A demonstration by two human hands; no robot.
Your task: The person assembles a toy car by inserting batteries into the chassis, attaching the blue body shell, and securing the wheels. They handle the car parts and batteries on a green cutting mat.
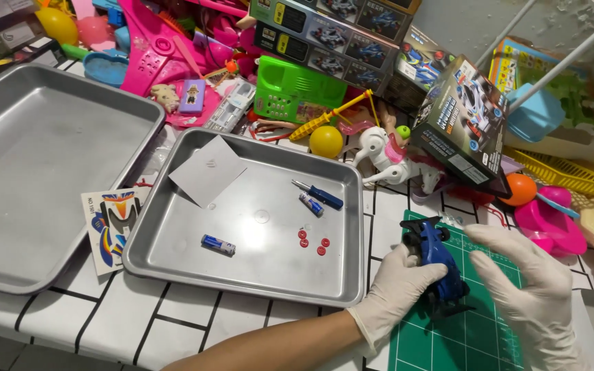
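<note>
Your left hand is wrapped around the blue car, holding it over the green mat. Your right hand hangs spread just beside it, gripping nothing. Looks like mid-assembly. Batteries, screwdriver and red wheels sit in the tray, well apart; steady the car before reaching.

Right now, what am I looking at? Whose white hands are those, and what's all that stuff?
A camera on a person's head looks down at their own hands, which wear white gloves. The left hand holds a blue toy car over a green mat. The right hand is open beside the car. Next to them, a metal tray holds two batteries, a small screwdriver, little red parts and a grey card. A bigger tray sits to the left. Toys and boxes are piled behind.
</note>
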